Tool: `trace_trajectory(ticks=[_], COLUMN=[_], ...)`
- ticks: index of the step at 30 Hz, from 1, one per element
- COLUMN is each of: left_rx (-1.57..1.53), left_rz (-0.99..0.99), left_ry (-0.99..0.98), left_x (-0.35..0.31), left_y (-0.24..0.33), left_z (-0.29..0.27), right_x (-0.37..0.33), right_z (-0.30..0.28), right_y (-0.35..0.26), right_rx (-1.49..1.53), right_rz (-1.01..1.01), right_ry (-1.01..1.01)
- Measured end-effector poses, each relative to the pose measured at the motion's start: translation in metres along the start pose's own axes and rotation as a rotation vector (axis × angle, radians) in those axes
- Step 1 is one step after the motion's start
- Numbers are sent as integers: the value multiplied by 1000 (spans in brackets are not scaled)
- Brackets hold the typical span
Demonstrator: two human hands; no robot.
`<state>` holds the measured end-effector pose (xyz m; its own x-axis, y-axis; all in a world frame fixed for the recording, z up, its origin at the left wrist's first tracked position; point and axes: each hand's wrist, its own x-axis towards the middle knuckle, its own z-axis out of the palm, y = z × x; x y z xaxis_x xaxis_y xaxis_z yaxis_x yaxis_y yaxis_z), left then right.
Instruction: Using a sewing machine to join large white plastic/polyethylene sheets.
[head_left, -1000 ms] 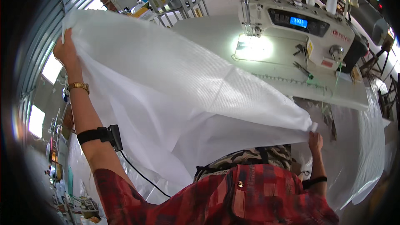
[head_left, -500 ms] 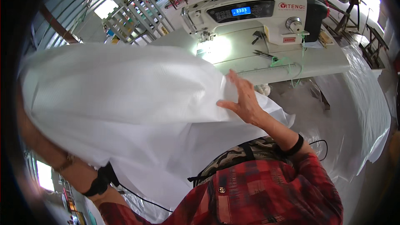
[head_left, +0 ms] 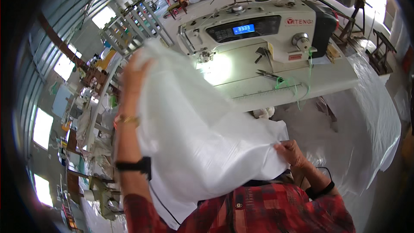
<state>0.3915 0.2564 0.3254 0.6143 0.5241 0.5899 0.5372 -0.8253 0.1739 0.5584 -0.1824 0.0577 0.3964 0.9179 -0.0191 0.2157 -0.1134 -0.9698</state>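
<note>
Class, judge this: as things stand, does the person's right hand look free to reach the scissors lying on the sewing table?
Probably not at once. The right hand grips a corner of the white woven sheet, low by the body. The scissors lie uncovered on the sewing table with open space before them, so letting go would likely clear the way.

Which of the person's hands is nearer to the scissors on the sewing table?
Right. The right hand grips the white sheet's corner below the scissors; the left hand holds the sheet's top edge, farther off beside the sewing machine.
</note>
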Motion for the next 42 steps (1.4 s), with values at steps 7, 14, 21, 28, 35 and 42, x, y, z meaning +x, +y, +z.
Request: trace_trajectory(ticks=[7, 14, 21, 28, 35, 42], left_rx=[70, 105, 271, -82, -498, 100], left_rz=[292, -39, -239, -203, -422, -132], left_ry=[-350, -395, -291, 215, 445, -119], left_x=[-96, -175, -228, -215, -127, -79], left_y=[59, 39, 31, -8, -18, -127], left_z=[74, 85, 44, 53, -50, 56], right_x=[-40, -13, -12, 46, -16, -2], right_z=[-13, -20, -27, -13, -49, -22], right_y=[57, 40, 28, -3, -18, 32], right_rx=[-127, -306, -372, -470, 320, -328], right_rz=[363, 226, 350, 260, -228, 135], right_ry=[287, 180, 157, 105, 94, -251])
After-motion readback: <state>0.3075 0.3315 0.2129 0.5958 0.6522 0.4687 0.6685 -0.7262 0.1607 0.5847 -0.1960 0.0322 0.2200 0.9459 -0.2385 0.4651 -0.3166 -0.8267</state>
